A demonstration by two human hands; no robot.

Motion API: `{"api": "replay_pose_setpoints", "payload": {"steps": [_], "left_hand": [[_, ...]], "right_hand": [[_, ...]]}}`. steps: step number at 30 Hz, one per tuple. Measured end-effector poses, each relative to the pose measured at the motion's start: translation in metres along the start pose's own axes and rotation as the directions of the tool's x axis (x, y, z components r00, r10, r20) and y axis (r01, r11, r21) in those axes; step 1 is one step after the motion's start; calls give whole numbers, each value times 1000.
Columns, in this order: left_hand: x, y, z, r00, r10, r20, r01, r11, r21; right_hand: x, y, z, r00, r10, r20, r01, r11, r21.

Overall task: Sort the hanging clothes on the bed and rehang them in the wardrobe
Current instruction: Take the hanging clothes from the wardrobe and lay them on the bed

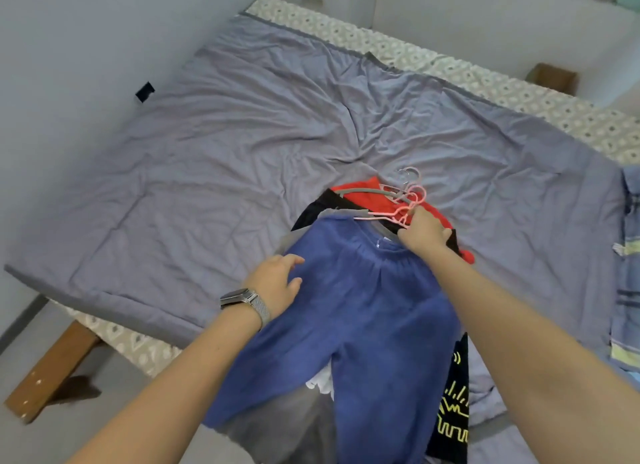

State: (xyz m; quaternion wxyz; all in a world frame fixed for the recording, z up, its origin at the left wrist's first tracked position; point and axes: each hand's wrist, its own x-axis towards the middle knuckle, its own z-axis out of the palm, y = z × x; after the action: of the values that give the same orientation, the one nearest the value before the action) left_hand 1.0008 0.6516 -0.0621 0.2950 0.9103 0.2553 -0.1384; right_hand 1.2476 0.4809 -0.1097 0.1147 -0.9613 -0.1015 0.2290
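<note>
A pile of clothes lies on the bed (242, 151), in the lower middle of the frame, on a grey sheet (173, 203). On top is a pair of blue trousers (374, 311), waistband toward the frame's centre and legs running down to the bottom edge. Under it show a red garment (384, 202), a black one (318, 209), a grey one (273, 425) and a black piece with yellow print (453, 404) at lower right.

The hangers (403, 200), pink and grey, bunch together just above the trousers, hooks pointing toward the upper right.

The left hand (277, 283) rests on the left edge of the trousers, fingers loosely spread and flat on the cloth; a watch (242, 299) sits on its wrist. The right hand (424, 233) reaches to the top of the waistband, its fingers curled at the lowest pink hanger, pinching it.

A striped blue cloth (627, 290) lies along the right edge. A wooden bed frame (52, 366) shows at lower left.
</note>
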Motion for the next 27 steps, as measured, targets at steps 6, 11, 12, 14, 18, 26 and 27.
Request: {"api": "replay_pose_setpoints", "payload": {"steps": [6, 11, 12, 14, 18, 26, 27], "left_hand": [[-26, -41, -11, 996, -87, -7, 87, 996, -32], [-83, -96, -43, 985, -159, -63, 160, 987, -3], [-102, -109, -51, 980, -181, -88, 181, 983, -2], [-151, -140, -67, 957, -252, -144, 255, 967, -1], [-283, -221, -92, 868, -424, -259, 431, 902, -34], [-671, -349, -87, 453, -830, -326, 804, 538, -254], [-720, -355, -80, 377, -866, -330, 828, 474, -300]], "right_hand": [[-61, -63, 31, 953, -242, 183, 241, 970, 30], [-140, -143, 51, 830, -494, 258, 512, 859, -2], [-162, -162, 54, 792, -552, 261, 577, 816, -26], [-210, -199, 62, 702, -666, 254, 700, 711, -71], [-324, -274, 85, 465, -833, 299, 880, 472, -53], [-630, -403, 181, -10, -874, 486, 1000, 2, 24], [-675, -415, 194, -76, -856, 512, 997, -60, 47]]}}
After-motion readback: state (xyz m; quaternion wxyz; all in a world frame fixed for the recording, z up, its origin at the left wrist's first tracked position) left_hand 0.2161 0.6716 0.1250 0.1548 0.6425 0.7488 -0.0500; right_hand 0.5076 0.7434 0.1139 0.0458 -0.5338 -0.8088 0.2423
